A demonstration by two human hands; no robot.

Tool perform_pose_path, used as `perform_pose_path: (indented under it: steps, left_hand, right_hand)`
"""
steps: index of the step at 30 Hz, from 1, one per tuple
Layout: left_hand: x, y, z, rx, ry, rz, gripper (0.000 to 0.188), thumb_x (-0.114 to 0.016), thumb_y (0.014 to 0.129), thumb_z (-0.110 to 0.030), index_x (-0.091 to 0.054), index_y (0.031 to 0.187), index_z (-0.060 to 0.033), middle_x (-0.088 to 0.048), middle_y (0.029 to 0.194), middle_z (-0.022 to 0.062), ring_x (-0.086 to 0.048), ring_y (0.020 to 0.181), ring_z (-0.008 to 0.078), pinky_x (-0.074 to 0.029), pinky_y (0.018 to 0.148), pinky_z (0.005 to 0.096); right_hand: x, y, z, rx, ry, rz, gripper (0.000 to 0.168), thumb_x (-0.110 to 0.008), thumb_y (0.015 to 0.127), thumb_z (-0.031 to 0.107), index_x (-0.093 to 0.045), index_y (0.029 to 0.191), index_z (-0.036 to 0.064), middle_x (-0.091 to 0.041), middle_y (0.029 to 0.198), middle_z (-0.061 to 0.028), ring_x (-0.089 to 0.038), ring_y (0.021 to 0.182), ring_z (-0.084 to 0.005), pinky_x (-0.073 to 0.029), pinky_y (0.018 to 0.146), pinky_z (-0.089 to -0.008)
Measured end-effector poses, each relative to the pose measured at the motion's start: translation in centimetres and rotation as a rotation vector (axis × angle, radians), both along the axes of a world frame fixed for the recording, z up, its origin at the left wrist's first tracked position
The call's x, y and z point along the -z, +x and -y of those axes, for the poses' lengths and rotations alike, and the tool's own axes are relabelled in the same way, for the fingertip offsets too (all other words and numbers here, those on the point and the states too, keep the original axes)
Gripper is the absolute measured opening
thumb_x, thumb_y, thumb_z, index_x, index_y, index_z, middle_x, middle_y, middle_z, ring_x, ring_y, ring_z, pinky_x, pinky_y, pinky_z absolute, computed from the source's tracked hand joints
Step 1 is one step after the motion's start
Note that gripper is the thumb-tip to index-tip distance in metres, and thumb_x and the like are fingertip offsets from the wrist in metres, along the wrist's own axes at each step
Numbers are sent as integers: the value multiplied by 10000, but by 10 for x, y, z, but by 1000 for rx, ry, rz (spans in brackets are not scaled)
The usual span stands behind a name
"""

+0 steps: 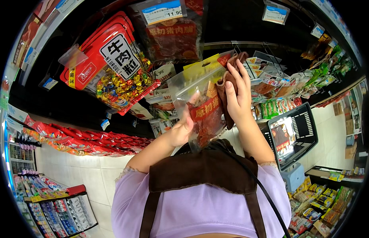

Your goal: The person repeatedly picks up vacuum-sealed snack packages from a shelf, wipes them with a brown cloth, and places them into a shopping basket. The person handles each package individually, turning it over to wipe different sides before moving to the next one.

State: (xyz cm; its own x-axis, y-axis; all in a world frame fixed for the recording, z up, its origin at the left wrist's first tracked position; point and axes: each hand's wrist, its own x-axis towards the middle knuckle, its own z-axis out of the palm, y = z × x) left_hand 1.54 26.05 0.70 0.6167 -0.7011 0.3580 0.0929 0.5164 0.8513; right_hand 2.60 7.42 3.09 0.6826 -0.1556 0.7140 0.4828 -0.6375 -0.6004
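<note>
A clear zip-top bag of dried meat (205,111), with a red printed band, is held up in front of my chest. My left hand (182,130) grips its lower left edge, the fingers partly hidden behind it. On the bag's right side my right hand (240,93) presses a folded brown cloth (222,92) against the plastic, fingers pointing up. Just beyond, a similar meat packet (174,40) hangs behind a price tag (162,12). To its left hangs a large red-topped bag (96,64) of foil-wrapped pieces.
Rows of hanging snack packets (276,80) extend to the right. A black shopping basket (303,128) holding a flat packet stands at right, above a light-blue stool (293,177). Red packets (92,141) line the lower left shelf. Low display racks (61,212) flank the tiled floor (83,178).
</note>
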Motion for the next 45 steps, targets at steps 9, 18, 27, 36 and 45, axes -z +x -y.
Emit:
perform_pose_path:
  steps: [9,18,27,36,45]
  left_hand:
    - [-19,14,4,-91,-104,-181,665,-275,891,-494,14,1396,-171,-175,1418,102,-241,1286,224,-251,1032,378]
    - [-41,21,7,-106,-320,-261,678,-410,857,-496,-110,1387,-199,-248,1394,131,-308,1253,295,-279,1013,480]
    - [-35,19,3,-131,-319,-287,647,-413,865,-473,-154,1379,-175,-253,1396,101,-273,1271,284,-257,1021,482]
    - [-36,29,-10,-128,-287,-318,673,-388,859,-498,-126,1390,-179,-280,1382,101,-307,1251,286,-264,1016,458]
    - [-18,38,1,-162,34,-263,578,-368,910,-410,-208,1365,-92,-275,1381,92,-278,1264,210,-235,1032,376]
  right_hand:
    - [8,-39,-48,-311,-314,52,511,-626,732,238,-493,1211,118,-373,1314,-139,-346,1191,-367,-304,975,-451]
    - [52,-43,-36,-152,-467,303,478,-697,623,272,-596,1090,282,-449,1256,44,-323,1218,-237,-222,1019,-451]
    - [53,-35,8,-19,-226,27,632,-676,606,36,-481,1205,90,-359,1310,-166,-373,1164,-383,-313,968,-449]
    - [56,-22,53,-174,897,-375,321,-478,889,143,-463,1185,20,-548,1089,-87,-525,1001,-182,-408,878,-294]
    - [24,-57,39,-767,853,-720,676,-731,679,82,-373,1246,-7,-525,1142,-90,-517,1026,-179,-421,863,-322]
